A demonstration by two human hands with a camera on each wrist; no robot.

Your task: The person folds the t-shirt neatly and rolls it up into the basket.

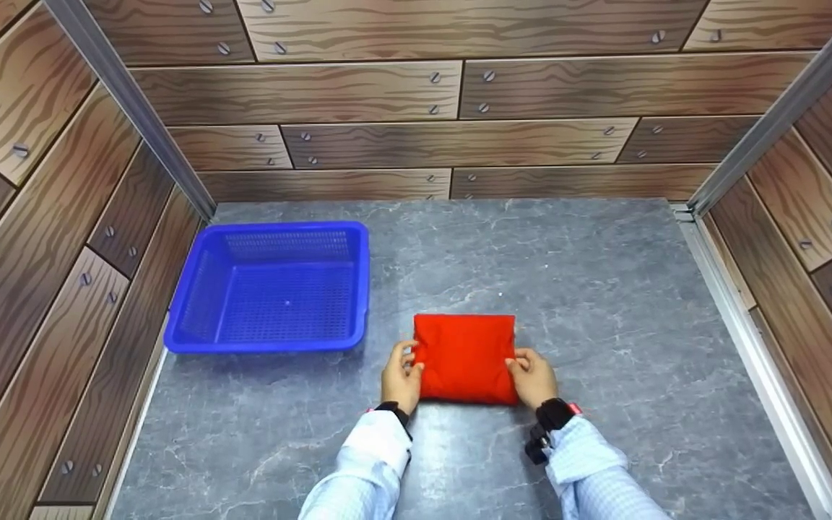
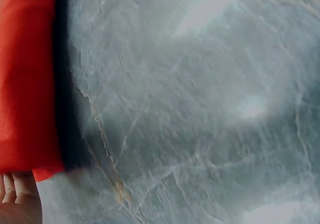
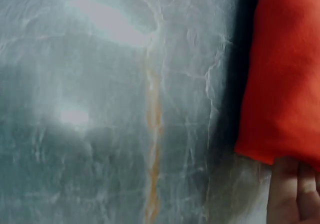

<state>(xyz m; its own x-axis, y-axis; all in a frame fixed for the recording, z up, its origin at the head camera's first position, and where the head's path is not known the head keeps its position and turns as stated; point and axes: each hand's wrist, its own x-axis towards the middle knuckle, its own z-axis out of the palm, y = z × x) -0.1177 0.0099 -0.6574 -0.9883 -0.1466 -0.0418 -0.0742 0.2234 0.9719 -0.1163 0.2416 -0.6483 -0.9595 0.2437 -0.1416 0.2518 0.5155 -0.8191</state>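
A folded red cloth, roughly square with soft, rounded folds, lies in front of me at the middle of the grey surface. My left hand pinches its left edge between thumb and fingers, and my right hand pinches the right edge. In the left wrist view the red cloth fills the left border, with fingers partly tucked under it. The right wrist view shows the cloth at the right border and fingers at its lower edge. What the fingertips do beneath the fabric is hidden.
A blue plastic basket with perforated walls stands to the left of the cloth, near the left wall. Wood-patterned panels enclose the grey marbled surface at the back and both sides. A metal rail runs along the right.
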